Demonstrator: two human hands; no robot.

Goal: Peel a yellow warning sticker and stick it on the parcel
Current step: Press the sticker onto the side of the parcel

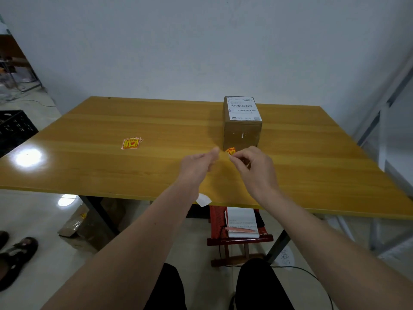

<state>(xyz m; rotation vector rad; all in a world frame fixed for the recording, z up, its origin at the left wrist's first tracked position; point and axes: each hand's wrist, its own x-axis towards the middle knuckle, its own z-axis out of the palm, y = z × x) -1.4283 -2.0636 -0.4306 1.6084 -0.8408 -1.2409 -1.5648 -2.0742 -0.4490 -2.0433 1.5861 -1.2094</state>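
A brown cardboard parcel [242,128] with a white shipping label on top stands on the far right part of the yellow wooden table [111,171]. Just in front of it, my right hand [252,166] pinches a small yellow and red warning sticker [230,151] between fingertips. My left hand [199,164] is held close to the left of it, fingers pinched on a pale, blurred strip that looks like the sticker's backing. A small stack of the same yellow stickers [131,143] lies on the table to the left.
A white scrap of backing paper [203,199] lies at the table's near edge. Under the table stand a red stool [239,240] with a notepad and a pen, and a cardboard box [78,222]. A black crate [13,128] sits at left, shoes [15,256] on the floor.
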